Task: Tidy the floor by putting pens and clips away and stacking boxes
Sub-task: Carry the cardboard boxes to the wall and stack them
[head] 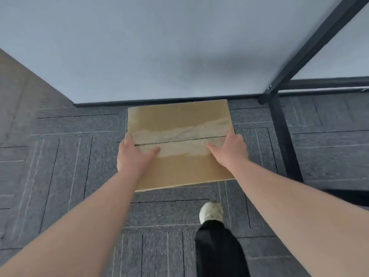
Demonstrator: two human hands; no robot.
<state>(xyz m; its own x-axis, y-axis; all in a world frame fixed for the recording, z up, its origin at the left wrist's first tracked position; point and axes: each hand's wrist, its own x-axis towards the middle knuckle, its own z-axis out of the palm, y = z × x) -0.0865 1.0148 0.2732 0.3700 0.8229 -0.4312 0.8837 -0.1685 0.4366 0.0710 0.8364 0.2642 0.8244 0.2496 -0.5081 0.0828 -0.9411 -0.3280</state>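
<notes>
Grey carpet tiles (60,176) meet a pale wall (159,47); a black frame (283,136) stands right. Left hand (132,154) and right hand (229,150) grip the box (179,120) by its sides, near the wall.

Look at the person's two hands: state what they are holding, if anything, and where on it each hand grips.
A cardboard box: left hand on its left edge, right hand on its right edge, thumbs on top.

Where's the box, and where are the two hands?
cardboard box (175,118), head view, bare top near the wall.
left hand (135,154), head view, back of the hand.
right hand (231,148), head view, back of the hand.
</notes>
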